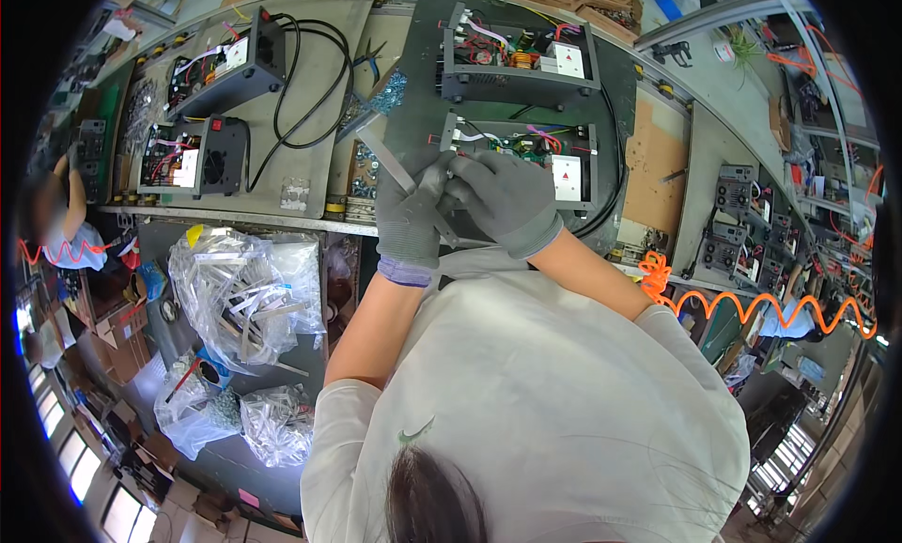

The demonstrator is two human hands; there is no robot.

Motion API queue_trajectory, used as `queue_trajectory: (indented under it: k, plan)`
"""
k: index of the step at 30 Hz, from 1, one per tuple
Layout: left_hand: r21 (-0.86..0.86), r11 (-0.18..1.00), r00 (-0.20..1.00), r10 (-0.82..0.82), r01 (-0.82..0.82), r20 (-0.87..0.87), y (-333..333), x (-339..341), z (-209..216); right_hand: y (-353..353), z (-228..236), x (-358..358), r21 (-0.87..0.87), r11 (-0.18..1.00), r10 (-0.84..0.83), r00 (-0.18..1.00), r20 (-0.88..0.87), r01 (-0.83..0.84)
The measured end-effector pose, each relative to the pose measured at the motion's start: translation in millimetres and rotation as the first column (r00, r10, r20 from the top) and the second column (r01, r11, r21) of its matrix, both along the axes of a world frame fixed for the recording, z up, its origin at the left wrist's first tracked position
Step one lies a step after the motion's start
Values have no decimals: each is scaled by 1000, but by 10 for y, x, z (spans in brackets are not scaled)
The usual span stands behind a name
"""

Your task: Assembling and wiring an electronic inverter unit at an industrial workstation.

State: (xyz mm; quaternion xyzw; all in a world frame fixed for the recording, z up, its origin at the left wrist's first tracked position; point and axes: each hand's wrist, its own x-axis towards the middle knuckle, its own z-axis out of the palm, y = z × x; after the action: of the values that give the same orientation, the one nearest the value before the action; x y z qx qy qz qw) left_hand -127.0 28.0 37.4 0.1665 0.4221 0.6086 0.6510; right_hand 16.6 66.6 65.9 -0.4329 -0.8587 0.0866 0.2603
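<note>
Both of my hands wear grey gloves and meet in front of an open electronics case (588,181) with green circuit boards and a white plate inside. My left hand (409,214) is closed around a flat metal strip (387,155), which slants up to the left out of the grip; its lower end shows below the hand. My right hand (512,200) has its fingertips pinched against the left fingers. Something small and shiny shows there, too small to name. A second open case (519,83) stands just behind the first, on the same dark mat (413,38).
Two more open cases (225,69) (194,158) and a black cable (329,111) lie to the left. Pliers (372,59) and loose screws (390,92) are nearby. Bags of metal strips (246,294) lie lower left. A coiled orange hose (742,308) hangs at right.
</note>
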Motion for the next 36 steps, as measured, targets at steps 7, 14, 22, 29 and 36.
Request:
queue_trajectory:
  k: [7, 14, 22, 29, 36]
  plan:
    - [208, 977, 732, 112, 42, -672, -55, 51, 46, 132, 179, 142, -442, 897, -183, 911, -370, 0]
    - [281, 954, 706, 130, 101, -696, -133, 263, 22, 73, 121, 133, -495, 843, -226, 697, -680, -210]
    - [212, 972, 661, 94, 100, -744, -151, 348, -21, -31, -1, 104, -588, 760, -335, 610, -718, -276]
    - [53, 978, 609, -84, 203, -789, -127, 402, 68, -111, 71, 1, -660, 697, -525, 428, -736, -281]
    - [269, 842, 527, -22, 468, -849, 0, 422, -232, -43, 97, 46, -593, 780, -454, 469, -757, -201]
